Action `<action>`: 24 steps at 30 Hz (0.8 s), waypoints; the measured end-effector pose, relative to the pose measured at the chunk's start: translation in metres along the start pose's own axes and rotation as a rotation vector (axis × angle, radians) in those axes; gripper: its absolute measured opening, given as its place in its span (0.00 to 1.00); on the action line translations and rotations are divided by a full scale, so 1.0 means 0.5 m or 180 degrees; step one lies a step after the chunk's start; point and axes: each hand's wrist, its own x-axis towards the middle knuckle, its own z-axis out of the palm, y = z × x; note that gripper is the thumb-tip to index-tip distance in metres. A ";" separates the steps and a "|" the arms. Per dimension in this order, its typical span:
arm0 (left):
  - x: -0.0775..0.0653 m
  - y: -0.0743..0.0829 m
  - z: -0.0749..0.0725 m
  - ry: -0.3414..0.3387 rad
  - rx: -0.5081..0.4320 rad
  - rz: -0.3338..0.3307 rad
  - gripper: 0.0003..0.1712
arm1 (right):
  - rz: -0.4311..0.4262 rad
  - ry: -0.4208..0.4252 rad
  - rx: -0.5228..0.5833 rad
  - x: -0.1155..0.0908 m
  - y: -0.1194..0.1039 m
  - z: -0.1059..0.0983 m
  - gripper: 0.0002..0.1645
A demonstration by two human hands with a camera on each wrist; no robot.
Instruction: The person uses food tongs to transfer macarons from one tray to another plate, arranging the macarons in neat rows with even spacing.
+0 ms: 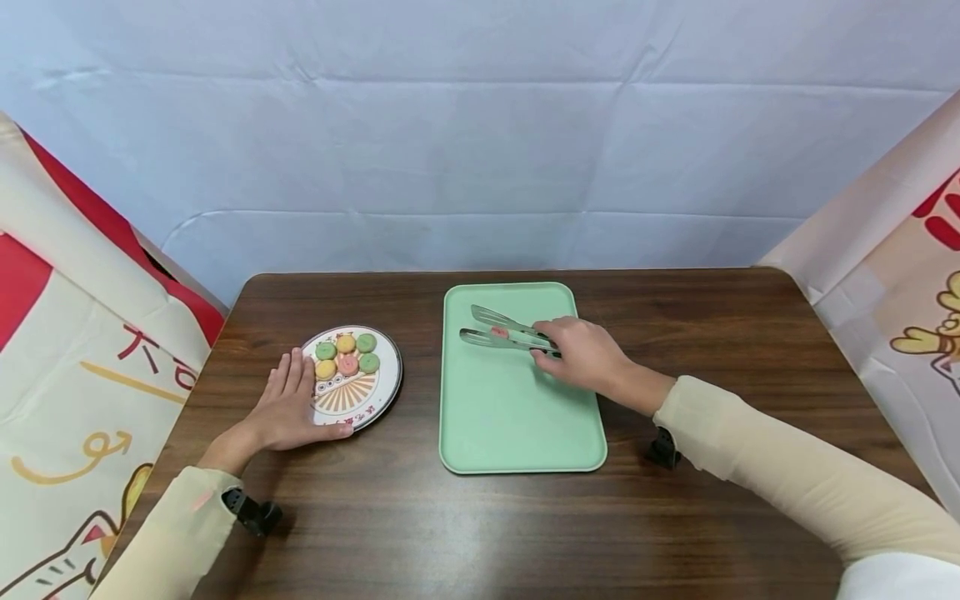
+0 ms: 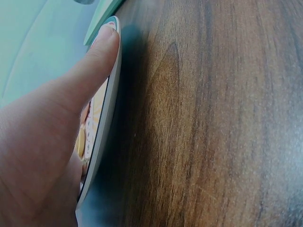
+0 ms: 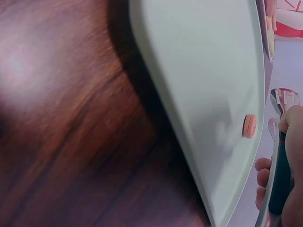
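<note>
My right hand [image 1: 585, 352] grips a pair of metal tongs [image 1: 504, 319] with dark handles above the pale green tray [image 1: 517, 417]. The two slotted tips are spread apart. A pink macaron [image 3: 249, 126] lies on the tray, apart from the tongs in the right wrist view; from the head it appears between the tips. At the left, my left hand [image 1: 288, 408] rests along the edge of a white printed plate [image 1: 386, 387], its fingers straight and its thumb [image 2: 102, 47] on the rim. Several green, yellow and pink macarons [image 1: 347, 365] sit on the plate's far half.
Plate and tray stand on a dark wooden table [image 1: 390, 517], with a strip of wood between them. A pale cloth [image 1: 480, 150] hangs behind the table's far edge. Printed cloths [image 1: 82, 400] hang at both sides.
</note>
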 end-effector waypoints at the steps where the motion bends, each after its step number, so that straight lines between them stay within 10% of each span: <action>1: 0.000 0.000 0.000 -0.0004 0.0002 0.0003 0.85 | 0.0010 0.0007 -0.0005 -0.002 0.003 0.000 0.22; 24: -0.003 0.004 -0.004 -0.0017 0.0001 0.0019 0.86 | 0.0176 -0.0053 -0.0043 -0.040 0.037 0.004 0.25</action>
